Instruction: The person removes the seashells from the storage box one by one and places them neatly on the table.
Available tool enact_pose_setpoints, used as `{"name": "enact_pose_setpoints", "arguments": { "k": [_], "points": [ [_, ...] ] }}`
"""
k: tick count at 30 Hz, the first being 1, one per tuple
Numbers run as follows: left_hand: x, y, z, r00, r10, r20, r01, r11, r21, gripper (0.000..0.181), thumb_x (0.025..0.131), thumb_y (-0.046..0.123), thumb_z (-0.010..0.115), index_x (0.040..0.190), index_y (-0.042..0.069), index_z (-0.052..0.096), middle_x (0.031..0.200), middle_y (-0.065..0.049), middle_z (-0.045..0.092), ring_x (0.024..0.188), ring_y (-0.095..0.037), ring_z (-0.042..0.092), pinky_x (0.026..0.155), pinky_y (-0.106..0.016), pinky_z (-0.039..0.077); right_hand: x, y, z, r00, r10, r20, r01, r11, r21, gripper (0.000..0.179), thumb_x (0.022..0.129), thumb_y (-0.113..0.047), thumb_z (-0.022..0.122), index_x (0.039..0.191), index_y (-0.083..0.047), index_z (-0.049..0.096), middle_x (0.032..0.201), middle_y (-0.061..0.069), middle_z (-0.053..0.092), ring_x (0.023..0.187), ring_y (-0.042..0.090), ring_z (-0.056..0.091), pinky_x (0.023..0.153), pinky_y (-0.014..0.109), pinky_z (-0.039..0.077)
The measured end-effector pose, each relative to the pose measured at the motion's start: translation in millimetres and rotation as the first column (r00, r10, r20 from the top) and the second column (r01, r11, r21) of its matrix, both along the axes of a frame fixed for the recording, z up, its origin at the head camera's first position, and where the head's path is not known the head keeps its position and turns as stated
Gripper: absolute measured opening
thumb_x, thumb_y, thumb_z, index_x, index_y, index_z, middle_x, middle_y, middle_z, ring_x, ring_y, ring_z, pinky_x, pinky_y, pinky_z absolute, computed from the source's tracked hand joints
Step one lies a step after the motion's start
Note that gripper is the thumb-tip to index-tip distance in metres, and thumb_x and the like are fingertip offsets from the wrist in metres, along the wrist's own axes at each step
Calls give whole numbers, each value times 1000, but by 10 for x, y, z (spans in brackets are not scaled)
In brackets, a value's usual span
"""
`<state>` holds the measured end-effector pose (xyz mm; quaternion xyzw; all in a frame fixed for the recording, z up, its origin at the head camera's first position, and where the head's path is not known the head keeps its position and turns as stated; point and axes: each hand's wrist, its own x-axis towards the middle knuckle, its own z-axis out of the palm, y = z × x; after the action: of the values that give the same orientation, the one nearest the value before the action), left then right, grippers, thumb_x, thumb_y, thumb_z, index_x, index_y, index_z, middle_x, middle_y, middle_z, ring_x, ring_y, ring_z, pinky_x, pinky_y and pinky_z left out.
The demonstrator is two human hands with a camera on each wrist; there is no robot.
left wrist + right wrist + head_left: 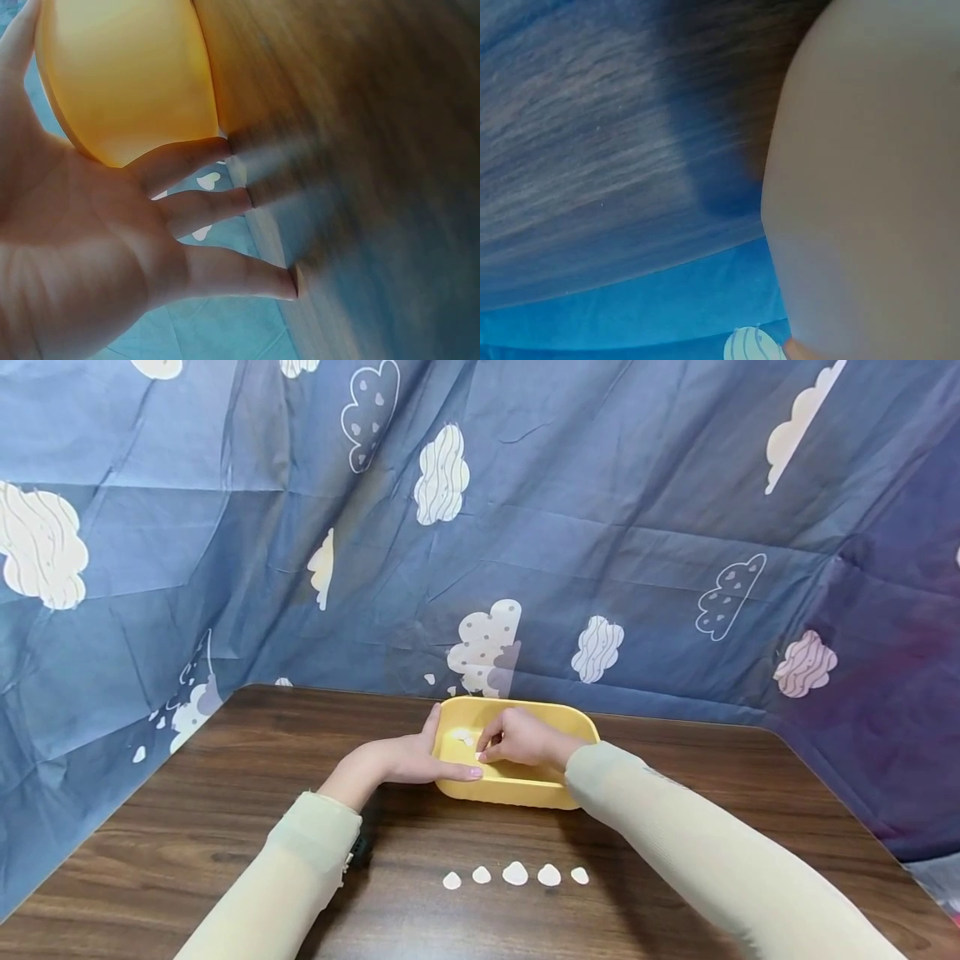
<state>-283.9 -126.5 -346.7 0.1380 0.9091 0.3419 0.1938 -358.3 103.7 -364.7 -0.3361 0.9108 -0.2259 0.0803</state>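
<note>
A yellow bin (510, 793) stands on the table toward its far side. My left hand (411, 760) rests against the bin's left end, with its thumb along the front rim. In the left wrist view its fingers are straight and spread, their tips at the tabletop. My right hand (521, 739) reaches inside the bin and pinches a small white shell-like piece (480, 756) between thumb and fingertips. More white pieces (462, 737) lie in the bin's left part. The right wrist view shows mainly the sleeve (862, 180), hiding the right hand's grip.
Several white shell-like pieces lie in a row in front of the bin, the middle one (515, 873) the largest. A blue cloth (555, 568) with cloud patterns hangs behind the brown wooden table (225, 810).
</note>
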Motion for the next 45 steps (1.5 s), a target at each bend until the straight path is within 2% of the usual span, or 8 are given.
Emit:
{"name": "enact_pose_setpoints", "arguments": {
  "k": [7, 11, 14, 22, 28, 37, 41, 45],
  "points": [
    [1, 24, 19, 1000, -9, -6, 9, 999, -31, 141, 85, 73, 73, 168, 10, -22, 175, -26, 21, 145, -32, 49, 121, -49, 42, 62, 61, 40, 995, 53, 86, -49, 998, -41, 4, 93, -10, 82, 93, -10, 78, 86, -2, 68, 82, 11, 58, 75, 24, 49],
    [3, 17, 13, 1000, 3, -14, -4, 1000, -30, 141, 85, 72, 74, 168, 9, -21, 175, -27, 21, 146, -33, 50, 122, -48, 41, 75, 61, 51, 993, 83, 88, -80, 996, -38, 5, 96, -10, 78, 95, -8, 73, 86, -1, 66, 82, 10, 57, 77, 23, 49],
    [7, 4, 5, 1000, 9, -16, -10, 1000, -28, 141, 86, 72, 74, 168, 8, -22, 175, -28, 19, 147, -33, 49, 124, -47, 40, 94, 71, 73, 987, 81, 138, -72, 995, -68, 5, 100, -9, 73, 97, -5, 70, 85, 1, 64, 79, 10, 56, 75, 23, 48],
    [10, -5, -8, 1000, 6, -6, -6, 1000, -15, 142, 86, 72, 74, 167, 9, -23, 176, -27, 17, 151, -32, 46, 125, -47, 38, 133, 196, 197, 934, 41, 354, 39, 976, -216, 8, 105, -6, 64, 105, 2, 64, 94, 17, 70, 74, 20, 64, 67, 28, 54],
    [-16, 15, -9, 1000, 7, -12, -7, 1000, -27, 143, 84, 74, 74, 168, 9, -22, 173, -28, 26, 147, -32, 50, 124, -49, 39, 190, 369, 319, 945, -12, 328, 95, 966, -239, 9, 105, -9, 65, 107, -1, 67, 99, 21, 74, 75, 20, 63, 67, 28, 54],
    [12, -17, -7, 1000, 4, -14, -4, 1000, -18, 143, 85, 73, 75, 168, 8, -22, 175, -28, 19, 151, -34, 46, 126, -49, 37, 257, 477, 329, 943, -46, 331, 159, 933, -324, 14, 99, -3, 72, 112, 3, 69, 92, 20, 71, 71, 16, 63, 66, 27, 56],
    [12, -24, -2, 1000, 12, -19, -12, 1000, -17, 143, 85, 72, 75, 168, 8, -22, 175, -27, 19, 150, -33, 47, 126, -49, 37, 253, 478, 347, 949, -49, 313, 156, 933, -326, 19, 97, -5, 75, 113, 5, 72, 88, 16, 73, 73, 15, 66, 71, 28, 59],
    [1, -16, -4, 1000, -6, -22, 6, 1000, -13, 143, 85, 73, 74, 167, 8, -23, 177, -27, 12, 153, -33, 44, 127, -48, 36, 246, 504, 366, 940, -51, 336, 168, 929, -330, 24, 97, -3, 75, 118, 8, 72, 93, 16, 76, 77, 17, 71, 76, 29, 62]
  ]
}}
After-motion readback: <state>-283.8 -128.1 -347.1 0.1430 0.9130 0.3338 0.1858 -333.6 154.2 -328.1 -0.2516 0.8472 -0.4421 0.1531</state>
